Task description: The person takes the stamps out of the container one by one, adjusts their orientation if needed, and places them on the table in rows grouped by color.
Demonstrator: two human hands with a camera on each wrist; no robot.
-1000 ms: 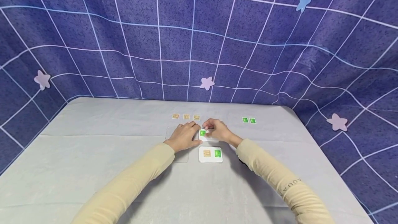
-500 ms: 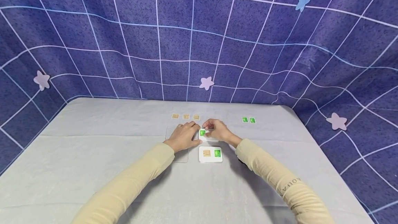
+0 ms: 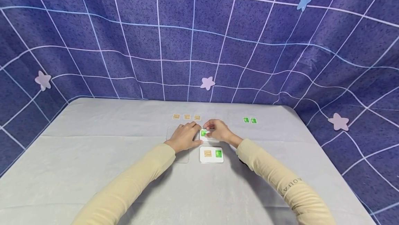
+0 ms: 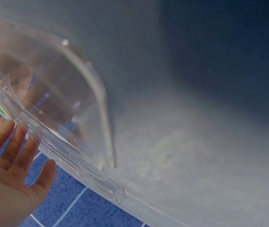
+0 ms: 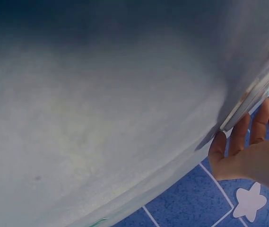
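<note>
At the table's middle, my left hand rests at the left end of a white rounded plate, partly over the clear plastic sheets. Its fingers are mostly straight in the left wrist view. My right hand is bent over the same plate, thumb and forefinger at a small green square sticker on its left part. They appear to pinch the sticker; the exact contact is partly hidden. Nearer stands a second white plate, bearing a beige square sticker and a green square sticker.
Loose beige square stickers lie in a row behind my hands. Two green square stickers lie to the right. A grey cloth covers the table, and a blue gridded curtain hangs behind it.
</note>
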